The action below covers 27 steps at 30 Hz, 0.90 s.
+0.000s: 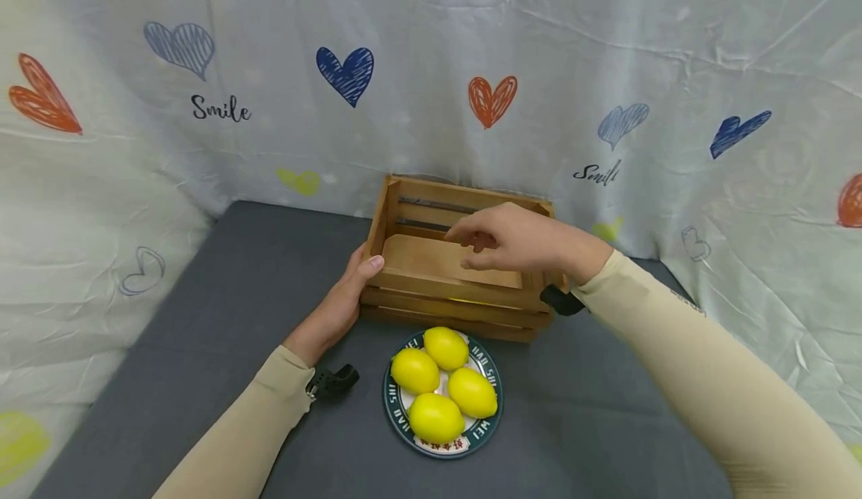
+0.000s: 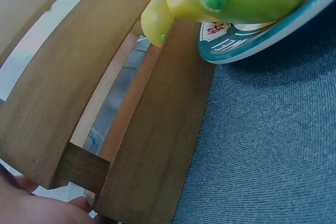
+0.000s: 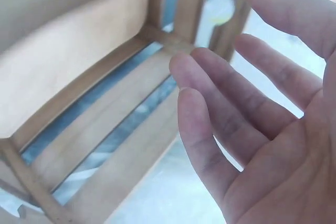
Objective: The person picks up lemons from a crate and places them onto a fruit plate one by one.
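A slatted wooden crate (image 1: 458, 312) stands at the back of the table, its open top facing up. My left hand (image 1: 343, 297) grips its left end, thumb over the rim and fingers round the outside. Over the crate's opening hovers my right hand (image 1: 505, 237), fingers loosely bent with nothing between them; the right wrist view shows its spread fingers (image 3: 197, 124) above the inner slats. In front of the crate, several yellow lemons (image 1: 436, 418) lie on a round plate (image 1: 497, 379) with a dark green lettered rim. A thin yellow strip shows between the crate's front slats.
A dark grey cloth (image 1: 222, 379) covers the table. Behind and at both sides hangs a pale curtain (image 1: 417, 20) printed with hearts and "Smile"; the crate's back stands close to it. Black straps (image 1: 333, 381) sit on both wrists.
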Each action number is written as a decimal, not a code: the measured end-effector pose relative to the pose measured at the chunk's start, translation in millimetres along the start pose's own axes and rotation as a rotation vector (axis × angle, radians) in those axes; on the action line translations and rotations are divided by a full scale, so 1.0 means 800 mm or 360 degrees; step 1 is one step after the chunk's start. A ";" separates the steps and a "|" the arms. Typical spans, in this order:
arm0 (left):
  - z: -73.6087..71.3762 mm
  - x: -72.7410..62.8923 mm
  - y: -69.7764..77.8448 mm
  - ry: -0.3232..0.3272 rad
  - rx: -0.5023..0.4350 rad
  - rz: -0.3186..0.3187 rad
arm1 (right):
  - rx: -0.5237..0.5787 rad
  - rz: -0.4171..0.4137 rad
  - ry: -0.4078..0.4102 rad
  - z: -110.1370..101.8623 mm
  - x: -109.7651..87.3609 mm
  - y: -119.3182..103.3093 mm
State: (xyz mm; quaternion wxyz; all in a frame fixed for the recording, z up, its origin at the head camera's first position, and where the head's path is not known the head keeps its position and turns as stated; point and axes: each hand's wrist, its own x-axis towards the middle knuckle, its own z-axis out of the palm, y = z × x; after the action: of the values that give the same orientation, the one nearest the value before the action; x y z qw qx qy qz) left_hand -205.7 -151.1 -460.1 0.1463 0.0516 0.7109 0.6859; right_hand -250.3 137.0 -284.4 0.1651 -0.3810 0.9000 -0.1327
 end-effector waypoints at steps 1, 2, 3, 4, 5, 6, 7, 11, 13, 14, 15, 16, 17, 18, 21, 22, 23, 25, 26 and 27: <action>0.000 0.000 0.001 -0.0001 -0.0003 -0.0001 | 0.0011 0.0023 -0.0018 -0.002 0.005 0.006; 0.000 0.000 0.001 0.0000 -0.0007 -0.0003 | 0.0022 0.0060 -0.0042 -0.002 0.010 0.013; 0.000 0.000 0.001 0.0000 -0.0010 -0.0008 | 0.0040 0.0087 -0.0060 -0.002 0.014 0.018; 0.000 0.000 0.001 0.0002 -0.0010 -0.0011 | 0.0048 0.0113 -0.0080 -0.002 0.018 0.024; 0.000 -0.001 0.002 -0.0001 -0.0011 -0.0011 | 0.0060 0.0130 -0.0097 -0.001 0.021 0.028; 0.000 -0.001 0.001 -0.0005 -0.0013 -0.0014 | 0.0071 0.0143 -0.0115 0.000 0.024 0.033; 0.000 -0.002 0.001 -0.0006 -0.0010 -0.0016 | 0.0071 0.0158 -0.0135 0.002 0.028 0.037; 0.000 -0.004 0.002 -0.0011 -0.0006 -0.0019 | 0.0050 0.0231 -0.0220 0.008 0.039 0.052; 0.000 -0.004 0.002 0.0001 -0.0001 -0.0017 | 0.0035 0.0274 -0.0263 0.010 0.045 0.057; 0.000 -0.005 0.003 0.0002 -0.0005 -0.0014 | 0.0037 0.0290 -0.0290 0.011 0.047 0.059; 0.000 -0.005 0.003 0.0003 -0.0007 -0.0009 | 0.0041 0.0300 -0.0315 0.012 0.049 0.060; 0.000 -0.005 0.002 0.0006 -0.0006 -0.0007 | 0.0045 0.0305 -0.0339 0.013 0.051 0.062; 0.001 -0.005 0.002 0.0008 -0.0008 -0.0005 | 0.0061 0.0312 -0.0365 0.014 0.052 0.063; 0.001 -0.005 0.002 0.0010 -0.0006 -0.0006 | 0.0091 0.0322 -0.0393 0.015 0.054 0.065; 0.001 -0.004 0.000 0.0017 -0.0015 -0.0005 | 0.0183 0.0373 -0.0476 0.021 0.060 0.070; 0.001 -0.003 -0.001 0.0019 -0.0015 -0.0005 | 0.0207 0.0388 -0.0505 0.023 0.063 0.072; 0.001 -0.003 -0.002 0.0020 -0.0019 -0.0003 | 0.0222 0.0399 -0.0535 0.026 0.065 0.074; 0.000 -0.002 -0.003 0.0017 -0.0020 0.0001 | 0.0219 0.0416 -0.0594 0.030 0.071 0.077; 0.000 -0.002 -0.003 0.0014 -0.0019 0.0001 | 0.0200 0.0405 -0.0622 0.032 0.073 0.078; -0.001 -0.002 -0.002 0.0010 -0.0022 0.0006 | 0.0189 0.0399 -0.0646 0.034 0.075 0.079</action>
State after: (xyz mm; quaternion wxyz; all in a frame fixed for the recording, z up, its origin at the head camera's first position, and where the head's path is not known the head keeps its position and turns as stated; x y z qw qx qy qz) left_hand -203.9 -152.2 -461.6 0.1430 0.0497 0.7065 0.6913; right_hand -319.8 132.8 -344.0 0.3797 -0.2748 0.8793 -0.0846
